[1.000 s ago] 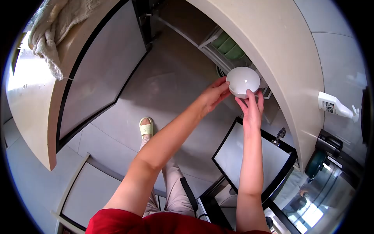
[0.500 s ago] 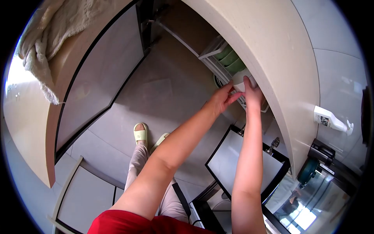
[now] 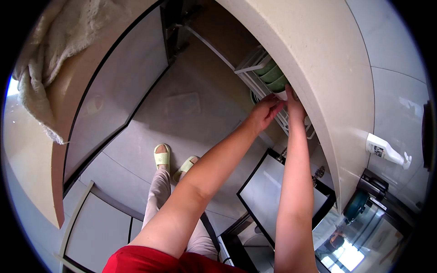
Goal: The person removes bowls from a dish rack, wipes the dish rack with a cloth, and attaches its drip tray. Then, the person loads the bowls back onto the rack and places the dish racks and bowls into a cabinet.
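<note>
Under the counter edge, a white bowl (image 3: 282,95) is mostly hidden between my hands, beside a row of green bowls (image 3: 274,77) in a white wire rack (image 3: 248,75). My left hand (image 3: 267,110) has its fingers closed against the near side of the white bowl. My right hand (image 3: 295,105) grips it from the other side, its fingertips partly hidden behind the bowl and the counter.
The pale countertop (image 3: 314,54) curves over the rack. A white spray bottle (image 3: 386,150) lies beyond it at the right. An open cabinet door (image 3: 120,86) stands left, a cloth (image 3: 59,59) hangs at upper left, and another open door (image 3: 264,191) is below my arms.
Both hands have carried the white bowl from in front of the rack in under the counter, up against the green bowls. The view has shifted a little.
</note>
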### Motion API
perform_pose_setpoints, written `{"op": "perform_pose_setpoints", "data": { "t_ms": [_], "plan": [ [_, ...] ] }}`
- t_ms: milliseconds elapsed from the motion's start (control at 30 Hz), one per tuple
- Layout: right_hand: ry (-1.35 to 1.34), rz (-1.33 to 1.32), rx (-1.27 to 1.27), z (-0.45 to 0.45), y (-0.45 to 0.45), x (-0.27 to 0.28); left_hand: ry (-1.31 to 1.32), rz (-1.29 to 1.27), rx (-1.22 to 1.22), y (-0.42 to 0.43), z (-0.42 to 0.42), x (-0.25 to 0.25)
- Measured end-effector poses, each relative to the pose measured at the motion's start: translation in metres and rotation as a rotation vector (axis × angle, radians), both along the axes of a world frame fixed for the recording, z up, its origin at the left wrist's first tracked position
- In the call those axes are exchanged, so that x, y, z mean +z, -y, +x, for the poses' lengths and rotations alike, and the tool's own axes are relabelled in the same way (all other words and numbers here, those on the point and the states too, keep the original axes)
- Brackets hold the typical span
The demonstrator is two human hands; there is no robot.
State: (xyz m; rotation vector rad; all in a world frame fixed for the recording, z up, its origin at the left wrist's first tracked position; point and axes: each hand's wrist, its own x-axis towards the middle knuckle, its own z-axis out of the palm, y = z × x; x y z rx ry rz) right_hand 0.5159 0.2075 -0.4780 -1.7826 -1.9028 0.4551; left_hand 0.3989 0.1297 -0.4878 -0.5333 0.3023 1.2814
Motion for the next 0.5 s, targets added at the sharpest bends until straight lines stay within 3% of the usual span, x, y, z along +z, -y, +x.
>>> {"op": "perform_pose_setpoints", "data": {
  "t_ms": [167,233,300,333,367,433,467,500],
  "plan": [
    [0.015,-0.018,0.056,-0.017,0.015,0.012,-0.028,0.064,0.04,0.007,-0.008,0.009],
    [-0.437,-0.207,-0.12,-0.051,0.043,0.046,-0.054,0.021,0.032,0.021,-0.02,0.028],
    [-0.364,-0.389,-0.169,-0.061,0.068,0.074,-0.141,0.058,-0.104,0.047,-0.026,0.036],
    [-0.294,-0.391,-0.192,-0.07,0.09,0.094,-0.191,0.035,-0.121,0.067,-0.036,0.057],
    [-0.276,-0.246,-0.017,-0.051,0.107,0.071,-0.236,0.012,-0.139,0.091,-0.043,0.078],
    [-0.424,-0.416,-0.067,-0.058,0.173,0.068,-0.411,0.057,-0.349,0.136,-0.067,0.117],
    [-0.659,-0.81,-0.128,-0.061,0.194,0.088,-0.462,0.087,-0.42,0.159,-0.08,0.126],
    [-0.671,-0.879,-0.104,-0.081,0.228,0.112,-0.503,0.115,-0.5,0.184,-0.098,0.138]
  ]
}}
